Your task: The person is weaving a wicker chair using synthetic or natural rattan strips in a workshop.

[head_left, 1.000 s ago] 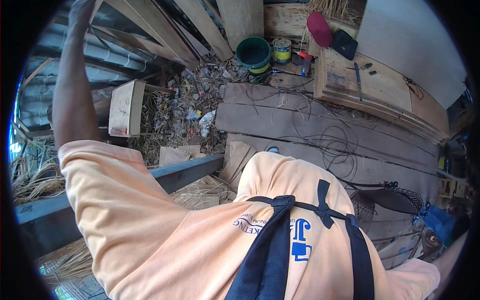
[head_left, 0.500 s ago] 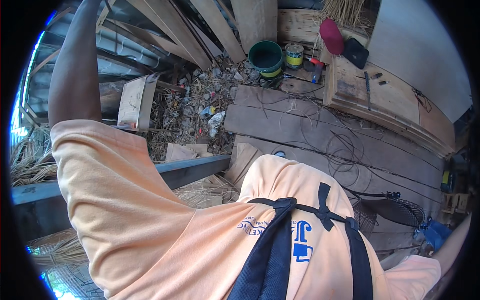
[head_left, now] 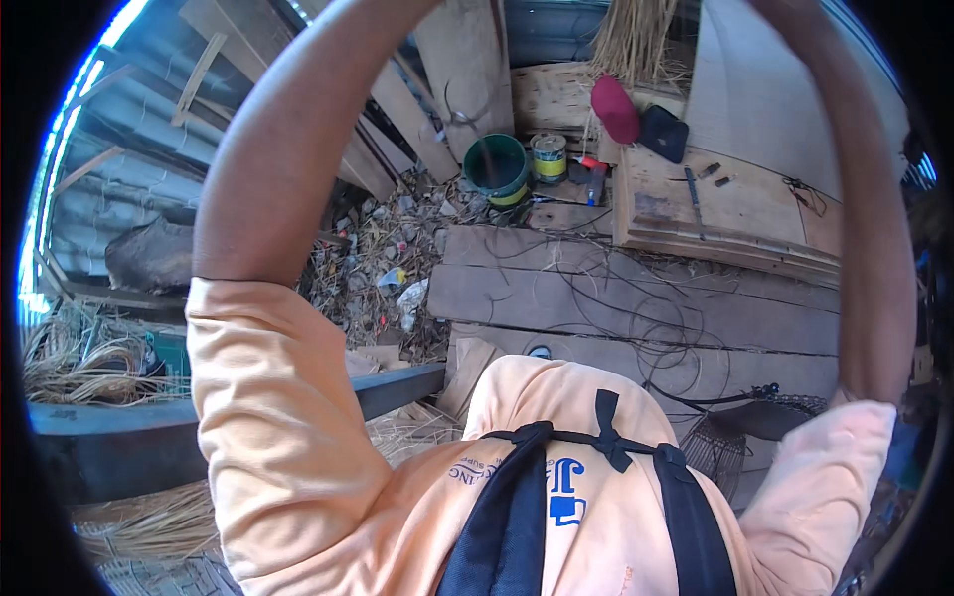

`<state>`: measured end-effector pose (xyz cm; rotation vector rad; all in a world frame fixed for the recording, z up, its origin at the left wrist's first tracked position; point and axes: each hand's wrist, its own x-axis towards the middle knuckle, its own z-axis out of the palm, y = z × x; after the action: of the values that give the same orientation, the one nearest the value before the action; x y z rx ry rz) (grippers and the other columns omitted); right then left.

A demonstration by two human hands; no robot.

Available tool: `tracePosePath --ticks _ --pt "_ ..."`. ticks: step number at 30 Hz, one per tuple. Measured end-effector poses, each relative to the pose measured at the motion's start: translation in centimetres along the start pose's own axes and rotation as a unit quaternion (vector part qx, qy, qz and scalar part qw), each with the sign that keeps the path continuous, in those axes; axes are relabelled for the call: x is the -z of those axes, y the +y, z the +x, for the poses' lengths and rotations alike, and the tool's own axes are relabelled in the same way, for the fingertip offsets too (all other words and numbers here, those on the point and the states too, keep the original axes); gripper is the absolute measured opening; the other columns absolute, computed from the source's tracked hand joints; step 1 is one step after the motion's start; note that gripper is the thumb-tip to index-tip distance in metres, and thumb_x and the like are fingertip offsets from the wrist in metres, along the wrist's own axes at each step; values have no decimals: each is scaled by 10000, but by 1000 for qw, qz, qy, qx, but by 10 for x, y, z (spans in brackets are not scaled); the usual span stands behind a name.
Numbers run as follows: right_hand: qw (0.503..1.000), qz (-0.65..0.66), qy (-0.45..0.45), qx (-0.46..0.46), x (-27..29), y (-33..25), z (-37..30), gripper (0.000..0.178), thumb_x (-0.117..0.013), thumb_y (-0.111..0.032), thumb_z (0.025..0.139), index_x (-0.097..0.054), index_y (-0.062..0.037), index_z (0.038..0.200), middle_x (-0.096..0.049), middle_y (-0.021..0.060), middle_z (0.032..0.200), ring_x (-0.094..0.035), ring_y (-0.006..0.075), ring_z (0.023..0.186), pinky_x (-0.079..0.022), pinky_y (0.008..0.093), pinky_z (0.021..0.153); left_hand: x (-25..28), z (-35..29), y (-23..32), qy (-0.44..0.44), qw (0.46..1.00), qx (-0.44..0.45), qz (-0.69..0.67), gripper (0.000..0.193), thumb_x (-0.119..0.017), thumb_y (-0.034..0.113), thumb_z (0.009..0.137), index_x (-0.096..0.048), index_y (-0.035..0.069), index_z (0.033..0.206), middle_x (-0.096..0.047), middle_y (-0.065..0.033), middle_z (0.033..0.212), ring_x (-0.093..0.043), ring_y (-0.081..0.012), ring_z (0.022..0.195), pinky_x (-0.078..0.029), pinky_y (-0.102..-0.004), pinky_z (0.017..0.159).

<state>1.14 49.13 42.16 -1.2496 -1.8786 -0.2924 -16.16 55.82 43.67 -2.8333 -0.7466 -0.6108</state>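
— Arms first, then: what do you see on the left?

— Left arm [head_left: 268, 169] is raised high in a peach sleeve [head_left: 268, 417]; it runs up out of the top edge of the view, so the hand is out of sight. I cannot tell how its fingers stand, or whether they hold anything.

— And below it?

— Dry straw [head_left: 89, 358] lies piled at the far left, beside a dark metal beam [head_left: 129, 437] that crosses under the sleeve. Leaning planks [head_left: 437, 89] stand behind the arm, with litter and leaves [head_left: 388, 258] on the ground at their foot.

— In the middle?

— A green bucket [head_left: 497, 167] stands at the far edge of the wooden platform [head_left: 636, 308], with a yellow-banded tin [head_left: 548, 156] just beside it on the right. Thin dark wires [head_left: 636, 328] loop across the platform's boards. Nearer, the person's chest shows the peach shirt with black straps [head_left: 606, 447] tied over it.

— Further right?

— A red cap [head_left: 616, 109] and a dark pouch [head_left: 663, 132] lie near the back corner of a stack of plywood sheets [head_left: 725, 214], small tools near them. A wire basket [head_left: 735, 437] sits at the platform's near edge.

— The right arm?

— Right arm [head_left: 874, 228] is lifted too, arching up past the top edge. Its hand is equally hidden, so the fingers' state is unknowable.
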Motion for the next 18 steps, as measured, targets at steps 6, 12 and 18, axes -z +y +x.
tracePosePath --ticks 6,12,18 --pt "965 84 -189 -164 0 6 0 238 -539 -193 870 -618 22 805 -523 46 601 -516 127 558 -415 273 506 -39 2 -17 64 987 -44 -141 224 -530 193 849 -565 -26 820 -562 -218 699 -556 -361 657 -443 -395 604" --pt "930 -264 -224 120 27 20 -28 210 -544 -179 853 -589 5 944 -581 147 768 -588 293 709 -469 359 641 -102 -43 -74 56 980 20 -191 312 -460 299 920 -584 13 916 -497 -34 662 -474 -123 649 -411 -269 618" --pt "933 -330 -145 -5 134 105 -107 278 -476 -238 909 -586 5 989 -617 137 814 -581 295 779 -458 365 697 -153 -112 -140 -39 937 226 -265 291 -464 249 893 -599 -2 951 -599 -96 720 -571 -182 676 -460 -306 657"
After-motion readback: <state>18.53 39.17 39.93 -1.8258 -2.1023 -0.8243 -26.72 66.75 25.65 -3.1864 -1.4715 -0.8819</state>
